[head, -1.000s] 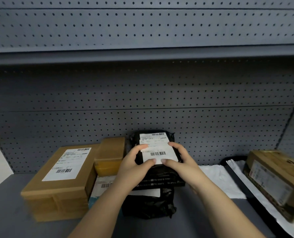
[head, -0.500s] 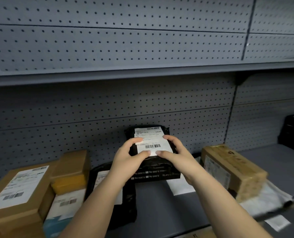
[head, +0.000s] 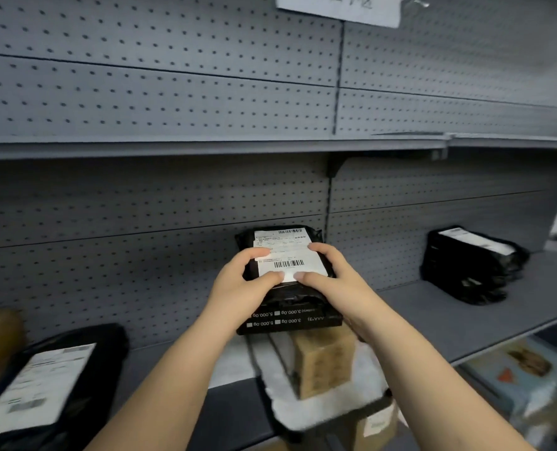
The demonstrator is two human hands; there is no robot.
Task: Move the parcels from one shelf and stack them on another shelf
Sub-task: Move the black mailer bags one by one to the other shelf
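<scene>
Parcels, a small bundle of black bags (head: pixel 290 288) mid-frame, are clasped by the left hand (head: pixel 241 288) and right hand (head: pixel 332 284). Best kept level and squeezed together, then set squarely onto the black stack (head: pixel 472 265) at right.

Both bare arms reach forward, forearms angled inward. The left hand (head: pixel 244 288) and right hand (head: pixel 332 281) sit side by side, thumbs nearly touching on top, fingers curled down around a black parcel (head: pixel 287 307) gripped between them.
</scene>
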